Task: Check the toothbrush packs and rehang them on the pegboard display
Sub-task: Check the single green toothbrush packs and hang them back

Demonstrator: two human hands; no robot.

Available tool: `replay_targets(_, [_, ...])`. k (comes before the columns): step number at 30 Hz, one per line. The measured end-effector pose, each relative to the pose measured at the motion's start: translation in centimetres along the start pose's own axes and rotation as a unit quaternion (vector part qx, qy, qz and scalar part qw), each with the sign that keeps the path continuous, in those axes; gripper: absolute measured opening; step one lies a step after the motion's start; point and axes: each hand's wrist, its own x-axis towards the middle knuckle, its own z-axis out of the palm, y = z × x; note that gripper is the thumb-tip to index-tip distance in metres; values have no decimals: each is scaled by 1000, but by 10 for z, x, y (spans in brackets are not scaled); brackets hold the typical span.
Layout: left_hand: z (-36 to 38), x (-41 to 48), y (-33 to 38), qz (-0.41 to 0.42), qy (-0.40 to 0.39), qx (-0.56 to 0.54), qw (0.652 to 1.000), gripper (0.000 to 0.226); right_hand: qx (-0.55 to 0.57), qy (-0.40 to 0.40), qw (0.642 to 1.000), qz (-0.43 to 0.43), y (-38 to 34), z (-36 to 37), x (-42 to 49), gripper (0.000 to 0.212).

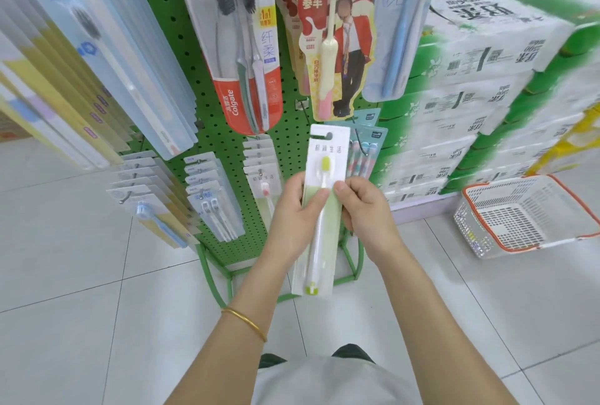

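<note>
Both hands, left hand [293, 209] and right hand [363, 206], pinch the green toothbrush pack [319, 209] for checking; next, hook its slot onto a pegboard [227, 131] peg

Before you, "Colgate" and "纤柔" mark the red twin pack [242, 47]; right of it, "canban" heads the pink-brush card [341, 34].

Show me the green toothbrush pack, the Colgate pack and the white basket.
green toothbrush pack [325, 164], head view, brush bristles.
Colgate pack [233, 102], head view, red label.
white basket [526, 216], head view, inner mesh.
</note>
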Motion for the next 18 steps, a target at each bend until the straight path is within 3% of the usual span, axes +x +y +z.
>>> replay_targets(3, [4,-10,-7,7,-27,9,1000,25,19,37,999,5,0,-5,5,28])
replay_targets(9, [-3,-18,-17,-34,-160,70,984,37,104,129,985,42,-2,-18,10,38])
replay_targets(12, [-5,-23,-14,-11,-180,164,970,32,118,185,974,55,1,-25,12,37])
replay_targets(14, [-6,-26,-12,14,-183,242,953,43,121,220,966,57,5,-30,15,37])
replay_targets(18, [-4,-30,-13,27,-192,287,938,75,130,260,955,65,9,-35,13,40])
